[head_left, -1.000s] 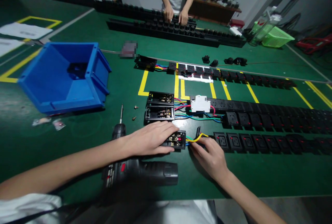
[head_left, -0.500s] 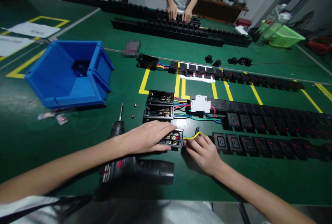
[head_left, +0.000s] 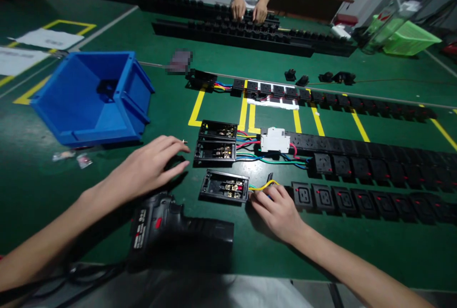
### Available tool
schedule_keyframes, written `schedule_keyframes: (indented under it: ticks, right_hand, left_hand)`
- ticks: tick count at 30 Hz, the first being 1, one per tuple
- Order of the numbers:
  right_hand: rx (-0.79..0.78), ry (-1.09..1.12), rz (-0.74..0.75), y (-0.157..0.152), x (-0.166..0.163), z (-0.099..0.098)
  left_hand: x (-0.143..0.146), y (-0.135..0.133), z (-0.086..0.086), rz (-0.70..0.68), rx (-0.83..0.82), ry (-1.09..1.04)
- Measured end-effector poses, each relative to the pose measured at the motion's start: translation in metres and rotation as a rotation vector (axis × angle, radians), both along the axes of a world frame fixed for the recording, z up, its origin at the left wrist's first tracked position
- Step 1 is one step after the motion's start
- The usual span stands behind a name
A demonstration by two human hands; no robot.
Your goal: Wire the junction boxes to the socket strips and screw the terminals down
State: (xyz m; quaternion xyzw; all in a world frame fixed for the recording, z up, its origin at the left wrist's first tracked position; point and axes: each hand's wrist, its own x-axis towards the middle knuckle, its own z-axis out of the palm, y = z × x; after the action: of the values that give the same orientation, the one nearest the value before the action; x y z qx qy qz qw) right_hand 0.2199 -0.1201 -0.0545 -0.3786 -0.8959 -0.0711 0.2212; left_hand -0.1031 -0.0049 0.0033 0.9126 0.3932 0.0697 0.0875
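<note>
My left hand hovers over the green table, fingers stretched out, tips near a small screw and above the front of a black electric screwdriver that lies at the near edge. My right hand rests on the table with its fingers curled on the yellow, green and blue wires at the right end of an open black terminal box. That box joins a long black socket strip running to the right.
Two more open terminal boxes with coloured wires and a white breaker lie behind. A blue bin stands at the left. More socket strips lie further back. Another person's hands work on strips at the far side.
My left hand has lifted off the terminal box and moved left toward the screws. My right hand has stayed on the wires, shifting slightly left.
</note>
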Motion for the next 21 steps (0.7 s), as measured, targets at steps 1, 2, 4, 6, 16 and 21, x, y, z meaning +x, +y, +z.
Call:
schedule_keyframes:
  ticks: [1, 2, 4, 6, 16, 21]
  right_hand:
    - [0.004, 0.001, -0.002, 0.000, 0.000, 0.000]
    - [0.010, 0.004, -0.003, 0.000, 0.000, 0.000]
    - [0.016, 0.010, -0.004, 0.000, 0.000, -0.001]
    - [0.017, 0.017, -0.004, 0.001, 0.000, -0.002]
    - [0.031, 0.027, -0.003, 0.001, 0.000, -0.004]
    - [0.040, 0.034, -0.010, 0.001, 0.001, -0.004]
  left_hand:
    - [-0.006, 0.006, -0.002, 0.041, -0.018, 0.061]
    - [-0.011, 0.011, -0.005, 0.058, -0.037, 0.111]
    - [-0.017, 0.018, -0.010, 0.057, -0.095, 0.169]
    - [-0.017, 0.022, -0.012, 0.045, -0.183, 0.191]
    - [-0.007, 0.025, -0.019, 0.075, -0.188, 0.238]
    - [-0.002, 0.018, -0.010, 0.001, -0.178, 0.133]
